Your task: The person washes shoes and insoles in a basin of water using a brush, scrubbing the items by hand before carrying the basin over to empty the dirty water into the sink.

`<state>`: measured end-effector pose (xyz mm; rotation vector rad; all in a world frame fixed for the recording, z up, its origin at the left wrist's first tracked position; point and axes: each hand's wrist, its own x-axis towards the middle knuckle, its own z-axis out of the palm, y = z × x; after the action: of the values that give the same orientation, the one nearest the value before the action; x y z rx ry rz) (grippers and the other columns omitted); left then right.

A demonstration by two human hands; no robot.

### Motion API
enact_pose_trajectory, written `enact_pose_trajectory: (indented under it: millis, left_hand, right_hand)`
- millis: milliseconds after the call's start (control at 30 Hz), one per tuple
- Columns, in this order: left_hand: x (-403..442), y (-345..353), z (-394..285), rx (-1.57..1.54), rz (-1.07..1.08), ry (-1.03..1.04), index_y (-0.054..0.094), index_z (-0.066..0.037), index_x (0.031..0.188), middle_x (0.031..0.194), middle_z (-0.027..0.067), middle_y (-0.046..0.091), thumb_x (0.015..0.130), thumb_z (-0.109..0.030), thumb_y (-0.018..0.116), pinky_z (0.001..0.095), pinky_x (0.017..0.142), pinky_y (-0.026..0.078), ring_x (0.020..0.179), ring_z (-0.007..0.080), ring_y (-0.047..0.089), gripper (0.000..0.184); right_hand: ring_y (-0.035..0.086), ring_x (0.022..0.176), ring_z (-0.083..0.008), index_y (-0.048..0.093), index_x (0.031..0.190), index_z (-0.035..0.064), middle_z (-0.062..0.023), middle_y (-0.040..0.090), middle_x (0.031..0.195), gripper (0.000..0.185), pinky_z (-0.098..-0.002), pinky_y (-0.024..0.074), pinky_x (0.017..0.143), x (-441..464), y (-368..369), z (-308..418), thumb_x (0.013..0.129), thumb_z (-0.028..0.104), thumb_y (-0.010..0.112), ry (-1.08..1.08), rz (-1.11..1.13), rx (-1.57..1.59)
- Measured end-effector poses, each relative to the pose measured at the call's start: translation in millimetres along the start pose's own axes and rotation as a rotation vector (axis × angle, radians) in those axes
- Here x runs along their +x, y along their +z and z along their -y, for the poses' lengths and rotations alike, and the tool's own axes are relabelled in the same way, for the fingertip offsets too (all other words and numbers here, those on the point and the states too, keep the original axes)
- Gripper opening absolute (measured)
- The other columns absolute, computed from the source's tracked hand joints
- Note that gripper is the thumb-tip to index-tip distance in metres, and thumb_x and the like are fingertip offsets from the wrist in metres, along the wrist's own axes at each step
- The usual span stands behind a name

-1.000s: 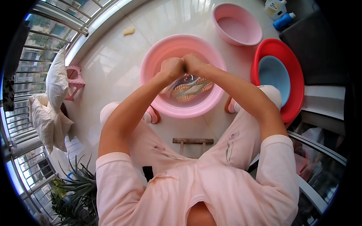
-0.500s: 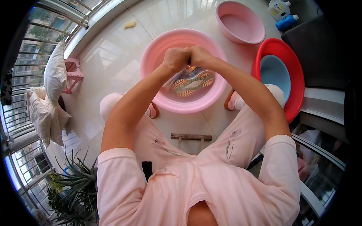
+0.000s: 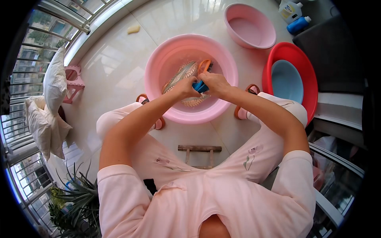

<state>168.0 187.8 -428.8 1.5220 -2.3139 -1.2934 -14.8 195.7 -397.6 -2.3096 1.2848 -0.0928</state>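
Between my knees stands a large pink basin [image 3: 154,95] with water in it. My left hand [image 3: 186,88] and my right hand [image 3: 214,83] are over its middle, close together, both closed on a blue item [image 3: 200,86]. An orange strap or loop [image 3: 204,66] rises beyond my right fingers, next to something dark. Patterned cloth-like material [image 3: 183,75] with a leaf design lies in the basin, beyond and beneath my hands. What exactly the blue item is, my fingers partly hide.
A smaller pink basin [image 3: 250,25] stands beyond, and a red tub [image 3: 311,75] holding a blue basin [image 3: 286,81] is at the right. Also around are bottles [image 3: 297,24], a yellow bar [image 3: 133,29], pillows [image 3: 54,85], a pink stool [image 3: 74,84] and a wooden stool [image 3: 199,148].
My hands have come lower and nearer to me, and slightly apart. The blue item and the orange loop now show. The patterned material has spread toward the upper left of the basin.
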Motion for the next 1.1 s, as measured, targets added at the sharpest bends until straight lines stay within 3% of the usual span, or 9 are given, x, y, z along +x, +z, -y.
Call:
enact_pose_trajectory:
  millis: [267,400,500,633,767,800,900,1033,1100]
  left_hand:
    - [-7,116,82,-0.234,0.271,-0.240,0.068,-0.007,0.100,0.092,0.0147,0.067,0.057,-0.046,0.079,0.0346,0.078,0.048,0.087,0.0245,0.064,0.059]
    - [-1,179,136,-0.574,0.073,-0.213,0.067,-0.003,0.100,0.090,0.0166,0.067,0.061,-0.051,0.078,0.0349,0.078,0.048,0.084,0.0256,0.064,0.063]
    - [5,160,123,-0.407,0.211,-0.439,0.066,-0.002,0.099,0.092,0.0190,0.066,0.062,-0.050,0.077,0.0369,0.079,0.048,0.087,0.0305,0.064,0.061]
    - [18,165,108,0.262,0.033,-0.422,0.068,-0.005,0.095,0.089,0.0160,0.067,0.066,-0.045,0.075,0.0392,0.074,0.049,0.086,0.0301,0.064,0.050]
    - [36,155,100,0.382,0.071,-0.413,0.069,-0.007,0.092,0.086,0.0117,0.068,0.066,-0.042,0.075,0.0379,0.071,0.050,0.083,0.0286,0.065,0.044]
    - [40,143,96,0.283,0.140,-0.487,0.066,-0.006,0.101,0.092,0.0162,0.067,0.067,-0.040,0.075,0.0383,0.074,0.050,0.084,0.0296,0.065,0.049]
    - [38,125,99,-1.117,0.086,-0.872,0.060,-0.004,0.114,0.102,0.0222,0.063,0.066,-0.039,0.076,0.0382,0.078,0.050,0.089,0.0305,0.064,0.061]
    - [34,188,161,-0.194,-0.185,-0.508,0.053,-0.003,0.121,0.112,0.0200,0.060,0.076,-0.037,0.066,0.0392,0.084,0.048,0.102,0.0323,0.059,0.058]
    - [37,193,159,-0.155,-0.080,-0.587,0.054,-0.003,0.120,0.113,0.0184,0.060,0.076,-0.032,0.063,0.0387,0.087,0.045,0.104,0.0323,0.058,0.054]
  right_hand:
    - [0.060,0.090,-0.0318,0.053,0.101,0.0032,-0.0167,0.061,0.096,0.048,-0.0393,0.0475,0.075,-20,114,-53,0.065,0.026,0.076,0.013,0.240,0.285]
    - [0.062,0.086,-0.0310,0.055,0.103,0.0007,-0.0190,0.063,0.096,0.051,-0.0391,0.0480,0.073,-14,188,-91,0.072,0.038,0.071,0.252,0.384,0.422]
    - [0.063,0.084,-0.0336,0.057,0.104,0.0017,-0.0195,0.064,0.094,0.049,-0.0417,0.0485,0.074,-11,210,-94,0.078,0.043,0.065,0.361,0.382,0.379]
    - [0.062,0.090,-0.0341,0.057,0.101,0.0019,-0.0186,0.064,0.096,0.040,-0.0435,0.0487,0.076,0,211,-68,0.079,0.034,0.066,0.561,0.265,0.216]
    - [0.060,0.093,-0.0350,0.057,0.100,0.0009,-0.0200,0.063,0.098,0.040,-0.0437,0.0473,0.078,7,231,-73,0.074,0.029,0.069,0.668,0.170,0.305]
    - [0.060,0.094,-0.0355,0.057,0.099,0.0008,-0.0204,0.062,0.098,0.040,-0.0439,0.0468,0.079,8,228,-77,0.074,0.029,0.070,0.687,0.166,0.330]
    - [0.061,0.090,-0.0365,0.059,0.097,0.0016,-0.0203,0.063,0.093,0.039,-0.0431,0.0479,0.077,5,231,-84,0.071,0.027,0.072,0.725,0.032,0.374]
    - [0.059,0.094,-0.0358,0.059,0.099,0.0015,-0.0201,0.062,0.098,0.039,-0.0447,0.0460,0.080,12,207,-65,0.071,0.026,0.071,0.690,0.145,0.309]
    - [0.059,0.094,-0.0351,0.059,0.100,0.0018,-0.0194,0.062,0.099,0.040,-0.0446,0.0464,0.080,14,207,-64,0.072,0.027,0.070,0.619,0.171,0.211]
